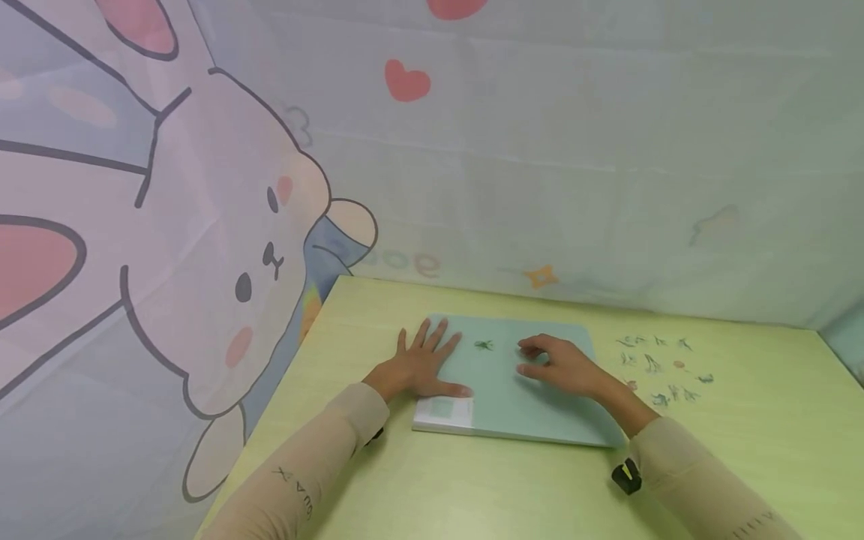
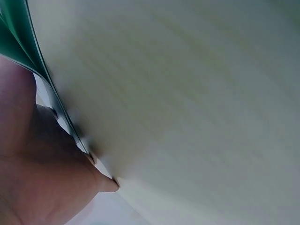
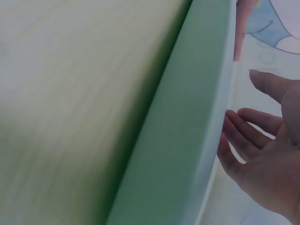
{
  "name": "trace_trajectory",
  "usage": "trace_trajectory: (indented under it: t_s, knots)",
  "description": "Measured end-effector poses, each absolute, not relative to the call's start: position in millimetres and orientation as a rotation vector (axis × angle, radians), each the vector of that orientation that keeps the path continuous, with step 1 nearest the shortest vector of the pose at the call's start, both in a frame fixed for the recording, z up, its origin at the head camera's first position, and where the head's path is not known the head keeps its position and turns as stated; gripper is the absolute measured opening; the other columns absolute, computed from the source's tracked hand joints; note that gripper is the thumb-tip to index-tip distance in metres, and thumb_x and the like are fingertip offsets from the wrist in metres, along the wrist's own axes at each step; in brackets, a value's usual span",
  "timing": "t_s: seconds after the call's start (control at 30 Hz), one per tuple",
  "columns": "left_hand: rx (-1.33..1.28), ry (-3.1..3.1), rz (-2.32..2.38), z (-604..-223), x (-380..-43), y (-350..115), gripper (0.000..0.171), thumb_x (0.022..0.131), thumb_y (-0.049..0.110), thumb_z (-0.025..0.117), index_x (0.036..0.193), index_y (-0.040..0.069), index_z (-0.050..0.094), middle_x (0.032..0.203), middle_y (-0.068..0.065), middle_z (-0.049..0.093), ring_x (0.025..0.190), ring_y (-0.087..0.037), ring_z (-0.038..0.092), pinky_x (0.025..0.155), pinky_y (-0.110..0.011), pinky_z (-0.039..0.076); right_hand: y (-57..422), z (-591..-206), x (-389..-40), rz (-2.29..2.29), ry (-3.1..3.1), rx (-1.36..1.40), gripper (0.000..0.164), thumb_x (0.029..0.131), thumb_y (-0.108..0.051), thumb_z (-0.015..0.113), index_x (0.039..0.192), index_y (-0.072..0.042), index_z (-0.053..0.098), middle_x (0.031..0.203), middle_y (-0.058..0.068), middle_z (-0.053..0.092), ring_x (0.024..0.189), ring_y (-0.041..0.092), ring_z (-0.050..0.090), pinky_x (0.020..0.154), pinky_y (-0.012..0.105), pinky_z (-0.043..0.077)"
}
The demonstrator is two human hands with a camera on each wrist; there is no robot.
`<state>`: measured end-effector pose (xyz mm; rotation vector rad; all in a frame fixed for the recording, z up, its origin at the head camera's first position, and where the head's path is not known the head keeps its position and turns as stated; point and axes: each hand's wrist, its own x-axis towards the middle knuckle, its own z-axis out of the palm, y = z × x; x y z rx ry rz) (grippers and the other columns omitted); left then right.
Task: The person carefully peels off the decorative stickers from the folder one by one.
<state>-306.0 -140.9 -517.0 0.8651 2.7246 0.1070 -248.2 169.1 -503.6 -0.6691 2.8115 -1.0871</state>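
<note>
Near the far left part of the tabletop (image 1: 513, 495) lies a pale green book (image 1: 533, 405), closed and flat, its left edge not far from the tabletop's left edge. My left hand (image 1: 421, 367) rests flat on the book's left edge with the fingers spread and straight, the thumb lying along the cover just above a white label (image 1: 445, 412) at the near left corner. My right hand (image 1: 563, 365) hovers low over the middle of the cover, fingers loosely curled and slightly apart; whether the fingertips touch the cover I cannot tell. Between my two hands, toward the book's far edge, a small dark green sticker (image 1: 483, 345) sits on the cover. Right of the book, well apart from my hands, a scatter of small stickers (image 1: 658, 367) lies on the bare yellow-green surface.
</note>
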Motion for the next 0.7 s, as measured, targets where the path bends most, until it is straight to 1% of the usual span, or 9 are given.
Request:
trace_trajectory:
  t_s: [0.2, 0.23, 0.3, 0.33, 0.4, 0.57, 0.63, 0.7]
  knots:
    - [0.861, 2.722, 0.142, -519, -307, -142, 0.117, 0.085, 0.094, 0.048, 0.173, 0.028, 0.006, 0.178, -0.008, -0.01, 0.162, -0.038, -0.014, 0.122, -0.074, -0.002, 155, -505, -262, -1.041, 2.851, -0.62, 0.048, 0.103, -0.024, 0.072, 0.139, 0.007, 0.062, 0.131, 0.019, 0.069, 0.121, 0.038, 0.065, 0.101, 0.057, 0.052]
    - [0.858, 2.719, 0.118, -514, -306, -141, 0.115, 0.087, 0.091, 0.05, 0.173, 0.027, 0.006, 0.178, -0.009, -0.01, 0.162, -0.038, -0.013, 0.122, -0.073, -0.002, 153, -506, -265, -1.039, 2.855, -0.616, 0.047, 0.103, -0.024, 0.072, 0.139, 0.006, 0.063, 0.131, 0.019, 0.069, 0.121, 0.038, 0.065, 0.101, 0.056, 0.051]
    - [0.863, 2.722, 0.11, -515, -306, -142, 0.115, 0.087, 0.091, 0.049, 0.173, 0.028, 0.005, 0.178, -0.008, -0.011, 0.162, -0.038, -0.013, 0.122, -0.073, -0.002, 148, -507, -272, -1.052, 2.852, -0.608, 0.047, 0.103, -0.024, 0.072, 0.139, 0.006, 0.064, 0.13, 0.018, 0.07, 0.12, 0.037, 0.065, 0.1, 0.056, 0.052]
    - [0.864, 2.719, 0.09, -512, -305, -142, 0.114, 0.089, 0.089, 0.05, 0.173, 0.027, 0.005, 0.178, -0.009, -0.011, 0.162, -0.038, -0.013, 0.123, -0.073, -0.001, 146, -508, -275, -1.063, 2.849, -0.604, 0.046, 0.103, -0.023, 0.073, 0.138, 0.005, 0.064, 0.129, 0.019, 0.07, 0.119, 0.037, 0.066, 0.1, 0.055, 0.052]
    - [0.861, 2.718, 0.094, -514, -306, -142, 0.115, 0.088, 0.09, 0.05, 0.173, 0.027, 0.005, 0.178, -0.008, -0.012, 0.162, -0.038, -0.014, 0.123, -0.073, -0.002, 143, -509, -281, -1.085, 2.843, -0.6, 0.045, 0.102, -0.021, 0.074, 0.137, 0.005, 0.065, 0.127, 0.018, 0.071, 0.118, 0.037, 0.066, 0.099, 0.055, 0.052]
    - [0.845, 2.689, 0.145, -528, -316, -141, 0.121, 0.084, 0.094, 0.05, 0.172, 0.029, 0.001, 0.177, -0.006, -0.019, 0.16, -0.034, -0.023, 0.121, -0.072, -0.009, 138, -510, -291, -1.092, 2.833, -0.599, 0.044, 0.101, -0.019, 0.075, 0.136, 0.005, 0.066, 0.122, 0.016, 0.072, 0.114, 0.035, 0.066, 0.097, 0.053, 0.053]
    - [0.842, 2.684, 0.16, -534, -320, -141, 0.123, 0.081, 0.097, 0.049, 0.172, 0.03, -0.002, 0.176, -0.004, -0.022, 0.158, -0.033, -0.027, 0.121, -0.072, -0.011, 134, -509, -295, -1.075, 2.835, -0.621, 0.042, 0.1, -0.018, 0.076, 0.135, 0.006, 0.068, 0.118, 0.015, 0.072, 0.11, 0.032, 0.067, 0.095, 0.051, 0.054]
    - [0.838, 2.689, 0.165, -538, -323, -141, 0.125, 0.079, 0.099, 0.048, 0.172, 0.032, -0.002, 0.175, -0.002, -0.023, 0.158, -0.032, -0.028, 0.12, -0.073, -0.012, 130, -508, -300, -1.049, 2.846, -0.651, 0.04, 0.099, -0.017, 0.077, 0.132, 0.006, 0.069, 0.113, 0.014, 0.071, 0.104, 0.029, 0.066, 0.091, 0.048, 0.055]
